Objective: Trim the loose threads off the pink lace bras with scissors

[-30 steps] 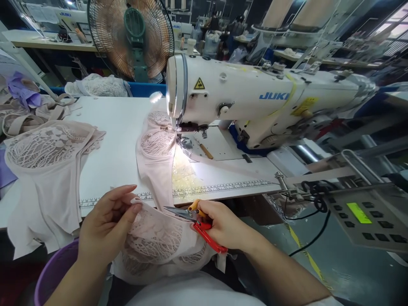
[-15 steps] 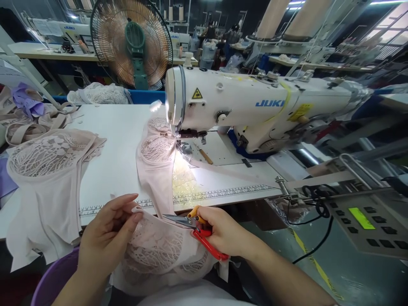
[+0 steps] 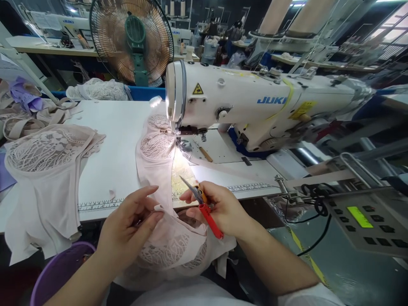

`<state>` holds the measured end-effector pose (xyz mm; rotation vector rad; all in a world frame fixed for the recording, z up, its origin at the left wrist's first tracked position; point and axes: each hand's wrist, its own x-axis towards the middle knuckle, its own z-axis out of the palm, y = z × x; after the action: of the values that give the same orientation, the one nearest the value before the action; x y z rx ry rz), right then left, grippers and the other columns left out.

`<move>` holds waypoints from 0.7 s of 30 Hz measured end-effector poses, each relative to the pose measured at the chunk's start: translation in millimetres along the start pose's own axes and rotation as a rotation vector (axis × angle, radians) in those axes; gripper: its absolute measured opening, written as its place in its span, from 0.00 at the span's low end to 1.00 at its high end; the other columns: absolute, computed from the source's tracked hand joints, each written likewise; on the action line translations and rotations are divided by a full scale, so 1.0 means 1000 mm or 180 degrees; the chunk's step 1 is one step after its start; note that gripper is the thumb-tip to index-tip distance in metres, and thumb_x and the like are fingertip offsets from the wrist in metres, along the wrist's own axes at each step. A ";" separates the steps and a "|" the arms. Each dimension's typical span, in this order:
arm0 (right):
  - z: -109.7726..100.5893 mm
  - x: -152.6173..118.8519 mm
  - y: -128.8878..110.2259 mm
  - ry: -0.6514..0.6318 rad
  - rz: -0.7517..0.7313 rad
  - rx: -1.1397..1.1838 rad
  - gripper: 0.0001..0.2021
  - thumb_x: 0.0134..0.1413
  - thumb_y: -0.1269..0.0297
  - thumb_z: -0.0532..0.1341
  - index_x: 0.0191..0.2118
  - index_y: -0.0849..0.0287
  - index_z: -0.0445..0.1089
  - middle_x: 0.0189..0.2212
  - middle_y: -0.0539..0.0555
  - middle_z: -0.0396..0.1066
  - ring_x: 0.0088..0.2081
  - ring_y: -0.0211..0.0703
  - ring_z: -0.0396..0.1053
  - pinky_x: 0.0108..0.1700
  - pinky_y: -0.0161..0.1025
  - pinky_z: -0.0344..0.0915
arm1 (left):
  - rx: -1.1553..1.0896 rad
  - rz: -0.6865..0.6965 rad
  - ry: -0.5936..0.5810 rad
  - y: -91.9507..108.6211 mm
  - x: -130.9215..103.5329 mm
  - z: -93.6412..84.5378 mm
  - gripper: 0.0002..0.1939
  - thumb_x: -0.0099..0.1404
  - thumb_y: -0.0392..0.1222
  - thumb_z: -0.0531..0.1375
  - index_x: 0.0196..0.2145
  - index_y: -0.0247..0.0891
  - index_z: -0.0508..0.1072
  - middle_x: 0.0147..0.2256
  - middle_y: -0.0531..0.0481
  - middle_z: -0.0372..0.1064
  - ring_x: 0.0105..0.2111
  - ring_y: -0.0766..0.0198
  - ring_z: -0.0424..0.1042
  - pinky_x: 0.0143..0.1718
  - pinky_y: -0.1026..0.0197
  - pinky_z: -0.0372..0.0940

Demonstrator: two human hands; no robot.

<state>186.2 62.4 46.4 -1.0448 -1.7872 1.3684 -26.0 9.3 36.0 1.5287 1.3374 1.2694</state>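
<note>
My left hand (image 3: 130, 227) pinches the edge of a pale pink lace bra (image 3: 168, 250) that hangs over the table's front edge into my lap. In my right hand (image 3: 225, 208) is a pair of scissors (image 3: 208, 214) with red and yellow handles, its blades pointing up and left, apart from the cloth. A further pale pink lace piece (image 3: 156, 148) lies under the sewing machine's needle, and its lower part runs down toward my hands. The white sewing machine (image 3: 236, 95) stands just beyond them, its lamp lighting the needle area.
A stack of lace bra pieces (image 3: 47, 170) lies at the left, before heaped straps (image 3: 38, 119). A purple bin (image 3: 57, 272) stands below the table edge. A wooden-handled tool (image 3: 205, 154) rests by the needle. The control panel (image 3: 366, 221) juts out at right; a fan (image 3: 135, 42) stands behind.
The scissors have moved off the bra's edge, and their blades now point upward and are together. My left hand has moved right with the bra edge. A small scrap lies on the table.
</note>
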 end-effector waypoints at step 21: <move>0.024 0.024 -0.018 -0.0162 -0.0188 -0.0128 0.11 0.49 0.60 0.63 0.30 0.57 0.60 0.26 0.49 0.64 0.27 0.39 0.62 0.29 0.38 0.60 | 0.0654 0.0167 -0.0001 -0.012 -0.006 0.008 0.05 0.61 0.39 0.61 0.37 0.45 0.71 0.29 0.56 0.71 0.27 0.69 0.70 0.28 0.70 0.64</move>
<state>150.4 69.6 58.3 -0.9781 -1.8748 1.3396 -21.6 6.5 22.0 1.7140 1.4736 1.1927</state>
